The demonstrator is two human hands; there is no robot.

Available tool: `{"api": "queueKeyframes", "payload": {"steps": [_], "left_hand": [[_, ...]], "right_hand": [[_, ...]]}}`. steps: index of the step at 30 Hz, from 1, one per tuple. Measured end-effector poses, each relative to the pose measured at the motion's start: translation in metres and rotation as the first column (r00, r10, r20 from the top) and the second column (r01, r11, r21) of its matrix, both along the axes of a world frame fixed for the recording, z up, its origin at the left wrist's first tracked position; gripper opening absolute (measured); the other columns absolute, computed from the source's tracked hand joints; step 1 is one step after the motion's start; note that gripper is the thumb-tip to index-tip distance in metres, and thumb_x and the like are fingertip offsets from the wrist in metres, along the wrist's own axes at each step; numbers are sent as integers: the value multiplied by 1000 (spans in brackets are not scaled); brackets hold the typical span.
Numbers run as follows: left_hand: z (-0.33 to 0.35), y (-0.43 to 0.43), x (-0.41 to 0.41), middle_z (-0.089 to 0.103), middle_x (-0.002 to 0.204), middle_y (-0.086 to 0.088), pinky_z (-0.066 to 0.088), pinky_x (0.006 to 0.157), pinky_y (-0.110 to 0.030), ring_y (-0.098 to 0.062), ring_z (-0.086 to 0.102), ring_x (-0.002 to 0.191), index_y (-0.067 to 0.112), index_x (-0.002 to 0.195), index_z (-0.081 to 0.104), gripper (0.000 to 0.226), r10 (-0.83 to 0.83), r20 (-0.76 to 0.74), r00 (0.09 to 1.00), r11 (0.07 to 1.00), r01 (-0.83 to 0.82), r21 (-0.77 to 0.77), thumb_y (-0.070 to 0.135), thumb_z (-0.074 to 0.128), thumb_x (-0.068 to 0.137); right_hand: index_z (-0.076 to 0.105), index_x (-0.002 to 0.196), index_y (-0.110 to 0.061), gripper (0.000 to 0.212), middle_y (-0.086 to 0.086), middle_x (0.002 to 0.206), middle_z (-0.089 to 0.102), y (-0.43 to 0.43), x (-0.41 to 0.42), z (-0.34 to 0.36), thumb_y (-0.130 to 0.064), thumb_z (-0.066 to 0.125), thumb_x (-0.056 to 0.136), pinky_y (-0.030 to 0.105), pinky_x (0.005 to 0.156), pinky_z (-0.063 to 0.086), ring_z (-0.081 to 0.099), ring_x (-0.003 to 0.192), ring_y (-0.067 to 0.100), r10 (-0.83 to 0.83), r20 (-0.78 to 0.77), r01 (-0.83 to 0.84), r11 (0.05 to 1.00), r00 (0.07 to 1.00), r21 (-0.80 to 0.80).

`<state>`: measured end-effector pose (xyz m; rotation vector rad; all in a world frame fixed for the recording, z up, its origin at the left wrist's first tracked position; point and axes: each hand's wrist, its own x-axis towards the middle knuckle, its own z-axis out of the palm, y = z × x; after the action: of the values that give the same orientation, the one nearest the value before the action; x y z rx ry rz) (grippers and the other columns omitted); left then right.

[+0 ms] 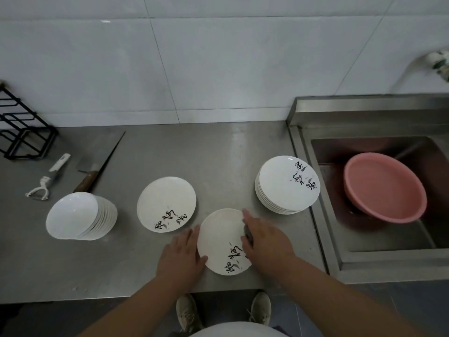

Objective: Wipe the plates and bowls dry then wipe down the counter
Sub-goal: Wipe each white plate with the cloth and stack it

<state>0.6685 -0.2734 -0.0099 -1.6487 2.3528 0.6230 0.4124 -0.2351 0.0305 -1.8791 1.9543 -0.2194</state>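
The job looks to be in its early part. One plate [222,242] lies at the front edge of the tabletop [218,152], about midway along, and is being wiped. The left hand [181,257] steadies its left rim, fingers laid out nearly straight against it. The right hand [264,239] rests on the right rim, its fingers bent over a dark cloth [247,233] that is mostly hidden beneath them.

Just to the left lies a second plate [166,204], probably one already dried. A tall stack of plates [288,184] at the right edge, by the sink [315,190], seems to be waiting. The bowls [77,216] are nested and tipped toward the left end (dry or wet, I cannot tell). The tabletop itself probably comes last.

The crockery is smooth, glossy white and round, the plates shallow with black brush lettering. The tabletop and sink are dull brushed steel. A pink plastic basin [384,188] leans in the sink. A wooden-handled cleaver [97,166], a white peeler [48,178] and a black wire rack [21,132] sit toward the back-left corner.
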Motion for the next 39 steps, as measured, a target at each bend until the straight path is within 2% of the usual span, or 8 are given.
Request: {"api": "queueKeyframes", "payload": {"steps": [2, 5, 11, 18, 27, 30, 34, 39], "left_hand": [[-10, 1, 5, -8, 172, 3, 10, 125, -38, -24, 11, 158, 31, 164, -7, 84, -69, -8, 998, 997, 69, -24, 64, 36, 100], [-22, 1, 12, -17, 168, 11, 1, 122, -37, -21, 8, 158, 32, 163, -8, 83, -112, -54, 992, 992, 108, -69, 67, 31, 99], [-31, 2, 18, -20, 169, 13, 5, 127, -46, -26, 1, 159, 34, 163, -12, 77, -165, -27, 986, 983, 163, -86, 65, 25, 101], [-39, -1, 21, -8, 171, 13, 11, 126, -50, -27, 8, 158, 33, 165, 3, 77, -177, -12, 984, 982, 176, -74, 68, 26, 101], [-39, -3, 22, 4, 172, 10, 26, 120, -54, -33, 24, 153, 27, 165, 16, 77, -194, 2, 981, 976, 194, -98, 63, 31, 99], [-37, -4, 21, 0, 172, 9, 22, 122, -54, -32, 19, 155, 28, 165, 12, 77, -208, 6, 978, 974, 208, -85, 64, 31, 99], [-37, -1, 20, -3, 172, 10, 18, 125, -52, -30, 13, 157, 30, 165, 6, 79, -191, 23, 981, 977, 192, -92, 67, 28, 99], [-38, -1, 19, -5, 171, 13, 14, 126, -48, -27, 13, 157, 34, 165, 2, 80, -174, 16, 985, 981, 175, -83, 70, 24, 97]], "right_hand": [[15, 166, -25, 80, 4, 165, 36, 5, 11, -10, -60, 41, 98, 44, 122, 29, 36, 147, 34, 182, -86, -185, 983, 980, -20], [13, 167, -20, 92, 7, 174, 7, 13, 24, -37, -71, 33, 93, 52, 125, -6, -7, 160, 35, 299, -153, -288, 953, 942, 95], [-11, 165, -14, 96, 7, 170, -24, 18, 36, -55, -72, 27, 99, 41, 125, -20, -29, 155, 26, 309, -159, -268, 935, 938, 232], [-16, 164, -20, 102, -1, 169, -29, -12, 52, -65, -84, -12, 84, 45, 128, -12, -36, 152, 22, 343, -99, -313, 920, 934, 237], [-5, 166, -30, 89, -8, 173, -12, 21, 19, -62, -83, 7, 95, 48, 126, -18, -23, 157, 22, 681, -91, -655, 726, 726, 210], [-4, 165, -27, 93, -2, 174, -9, 9, 10, -66, -84, 2, 93, 46, 126, -7, -17, 159, 29, 550, -173, -509, 829, 817, 232], [-21, 162, -21, 107, 1, 166, -35, -2, 37, -63, -88, -15, 79, 43, 126, -18, -36, 152, 24, 333, -136, -291, 921, 933, 259], [-1, 166, -21, 93, 3, 173, -10, 39, 43, -63, -82, 13, 98, 54, 126, -4, -15, 158, 29, 487, -94, -464, 865, 868, 193]]}}
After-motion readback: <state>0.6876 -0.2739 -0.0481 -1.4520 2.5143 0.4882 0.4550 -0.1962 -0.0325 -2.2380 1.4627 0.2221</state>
